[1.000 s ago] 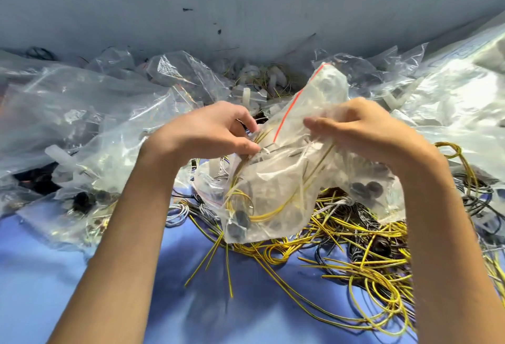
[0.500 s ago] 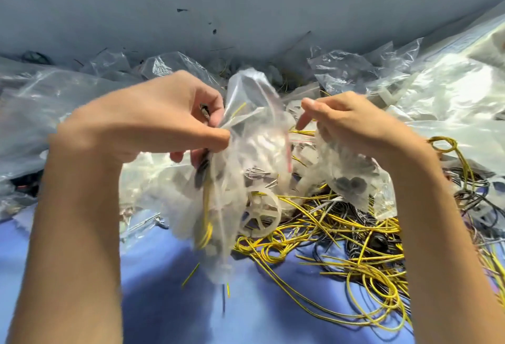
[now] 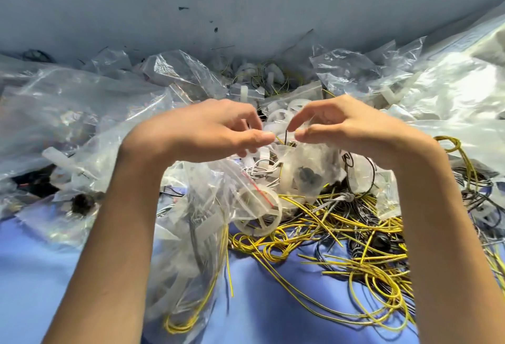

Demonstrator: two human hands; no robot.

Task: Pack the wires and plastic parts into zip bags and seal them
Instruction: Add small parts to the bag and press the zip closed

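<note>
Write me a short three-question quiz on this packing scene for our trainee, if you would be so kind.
1. True or false: the red-striped zip bag nearest the camera holds yellow wire.
2. The surface under the loose wires is: A blue, B green, C white?
3. Fill in: the right hand pinches a small clear bag holding a ___ part.
Key: 1 true; 2 A; 3 black.

Left hand [image 3: 213,130] lets go of the zip bag [image 3: 196,234]; bag now slumps on the tabletop [image 3: 273,302] under the left forearm, red strip [image 3: 258,192] up; left fingers [image 3: 259,138] shift right, nearly meeting the right hand [image 3: 349,130] pinching the small bag [image 3: 308,174].
</note>
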